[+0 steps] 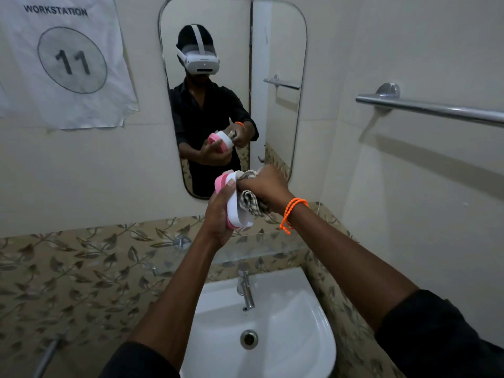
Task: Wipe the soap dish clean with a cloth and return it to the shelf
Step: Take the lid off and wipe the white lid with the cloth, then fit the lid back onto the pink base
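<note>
My left hand grips a pink and white soap dish, tilted on edge with its open side facing right, held up in front of the mirror above the sink. My right hand is closed on a checked beige cloth and presses it into the dish's inside. Part of the cloth hangs below my right hand. A glass shelf runs along the wall just below the hands.
A white sink with a chrome tap lies below the hands. The mirror shows a person's reflection. A chrome towel rail sticks out on the right wall. A paper sign hangs at the upper left.
</note>
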